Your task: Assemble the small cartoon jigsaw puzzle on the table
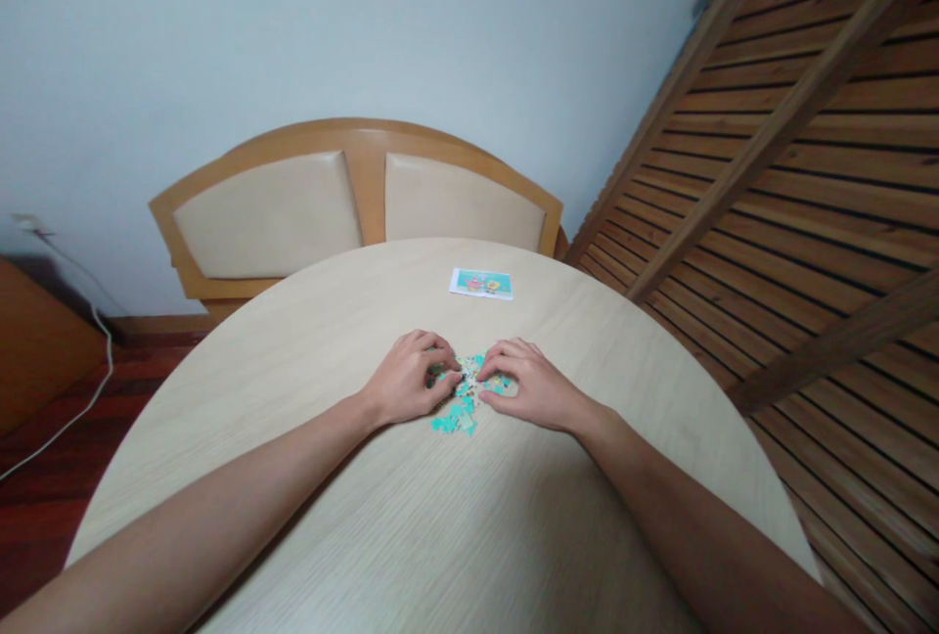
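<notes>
A small heap of jigsaw puzzle pieces [462,413], mostly turquoise with some pale and yellow ones, lies in the middle of the table. My left hand [411,377] rests at the heap's left side, fingers curved and thumb a little apart from them, with the tips among the pieces. From the right, my right hand [529,384] reaches in with bent fingers and the thumb spread below; pieces show in the gap. No piece is plainly gripped in either hand. Beyond the heap lies a picture card [481,284] showing a pink and a yellow cartoon figure on turquoise.
The round, pale wooden table [352,517] fills the foreground. Behind it stands a bench backrest [371,184] with cream panels against the wall. A slatted wooden frame [807,174] leans at the right. A white cable [107,360] runs down to the floor at the left.
</notes>
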`<state>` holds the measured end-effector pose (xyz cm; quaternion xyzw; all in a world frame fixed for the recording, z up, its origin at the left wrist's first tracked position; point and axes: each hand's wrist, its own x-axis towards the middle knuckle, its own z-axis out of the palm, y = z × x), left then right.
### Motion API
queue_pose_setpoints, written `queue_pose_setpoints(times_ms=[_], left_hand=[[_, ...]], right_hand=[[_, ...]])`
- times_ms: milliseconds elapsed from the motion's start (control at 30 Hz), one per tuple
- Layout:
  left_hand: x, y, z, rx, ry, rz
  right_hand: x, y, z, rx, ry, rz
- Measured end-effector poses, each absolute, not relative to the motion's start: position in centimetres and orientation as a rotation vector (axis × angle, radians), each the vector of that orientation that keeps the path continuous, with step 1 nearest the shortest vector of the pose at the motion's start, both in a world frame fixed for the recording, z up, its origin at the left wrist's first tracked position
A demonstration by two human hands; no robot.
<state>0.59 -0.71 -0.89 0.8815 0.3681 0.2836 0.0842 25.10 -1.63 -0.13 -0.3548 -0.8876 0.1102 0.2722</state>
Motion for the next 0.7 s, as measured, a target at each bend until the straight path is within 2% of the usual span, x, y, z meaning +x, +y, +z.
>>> queue_pose_setpoints(times_ms=[700], left_hand=[[0.53, -0.69, -0.81, 2.615, 0.905, 0.777]], right_hand=[[25.35, -1.70, -0.20, -0.900, -2.456, 0.372]])
